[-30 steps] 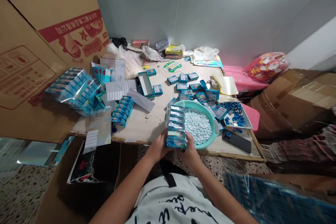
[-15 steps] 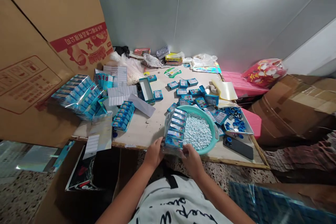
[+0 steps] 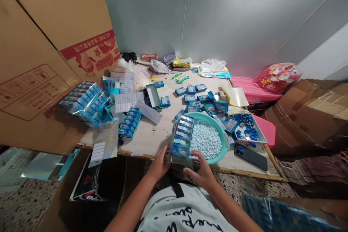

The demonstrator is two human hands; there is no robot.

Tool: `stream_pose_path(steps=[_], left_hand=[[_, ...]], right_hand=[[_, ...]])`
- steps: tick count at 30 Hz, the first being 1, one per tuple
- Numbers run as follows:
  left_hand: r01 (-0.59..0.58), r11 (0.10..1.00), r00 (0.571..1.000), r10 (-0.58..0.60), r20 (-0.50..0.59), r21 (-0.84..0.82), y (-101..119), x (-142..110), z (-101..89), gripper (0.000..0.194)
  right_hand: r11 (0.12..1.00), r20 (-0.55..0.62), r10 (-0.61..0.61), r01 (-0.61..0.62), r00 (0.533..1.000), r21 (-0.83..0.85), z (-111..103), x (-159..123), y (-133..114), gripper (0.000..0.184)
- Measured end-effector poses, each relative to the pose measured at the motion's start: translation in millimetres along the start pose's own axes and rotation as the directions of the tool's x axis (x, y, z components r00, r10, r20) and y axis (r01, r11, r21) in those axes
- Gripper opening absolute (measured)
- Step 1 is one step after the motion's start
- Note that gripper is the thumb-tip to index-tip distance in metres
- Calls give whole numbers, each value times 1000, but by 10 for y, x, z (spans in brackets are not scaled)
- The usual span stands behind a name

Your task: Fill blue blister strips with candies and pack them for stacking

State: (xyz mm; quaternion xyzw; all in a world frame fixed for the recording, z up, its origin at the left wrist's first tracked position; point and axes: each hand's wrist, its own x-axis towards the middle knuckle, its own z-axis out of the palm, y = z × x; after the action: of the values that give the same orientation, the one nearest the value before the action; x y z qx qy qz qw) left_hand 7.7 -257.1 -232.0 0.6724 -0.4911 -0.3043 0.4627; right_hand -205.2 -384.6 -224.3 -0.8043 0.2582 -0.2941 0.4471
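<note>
A pack of small blue boxes in clear plastic point(image 3: 183, 136) is held in front of me, overlapping the left side of a turquoise basin point(image 3: 226, 141). Small white and pale-blue pellets point(image 3: 206, 138) fill the basin. My left hand point(image 3: 160, 163) is closed on the pack's lower left edge, some of its fingers hidden behind the plastic. At the lower right corner, my right hand point(image 3: 202, 172) has its thumb and fingers spread, the fingertips close to or touching the pack. Loose clear film hangs at the pack's near end.
Loose blue boxes point(image 3: 193, 103) lie behind the basin. To the right are a tray of blue caps point(image 3: 248, 130) and a black phone point(image 3: 251, 157). A filled blue tray point(image 3: 130, 122) and wrapped packs point(image 3: 88, 101) stand left, beside a large carton point(image 3: 35, 61).
The right hand's thumb and fingers have parted from their pinch on the film at the pack's near end. The left hand keeps its hold. The whole view has shifted slightly.
</note>
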Motion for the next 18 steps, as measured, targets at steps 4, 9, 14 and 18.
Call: stream_pose_path(steps=[4, 9, 14, 18], left_hand=[[138, 990, 989, -140, -54, -33, 6, -68, -20, 53], [227, 972, 970, -231, -69, -67, 95, -111, -68, 39], [299, 950, 935, -310, -172, -89, 158, -97, -73, 44], [351, 918, 884, -390, -259, -182, 131, -15, -98, 40]], right_hand=[[940, -155, 111, -53, 982, 336, -197, -8, 94, 60], [771, -160, 521, -381, 838, 510, -459, 656, 263, 63], [788, -55, 508, -438, 860, 433, -410, 1548, 448, 72], [825, -39, 458, -408, 888, 391, -220, 1884, 512, 66]])
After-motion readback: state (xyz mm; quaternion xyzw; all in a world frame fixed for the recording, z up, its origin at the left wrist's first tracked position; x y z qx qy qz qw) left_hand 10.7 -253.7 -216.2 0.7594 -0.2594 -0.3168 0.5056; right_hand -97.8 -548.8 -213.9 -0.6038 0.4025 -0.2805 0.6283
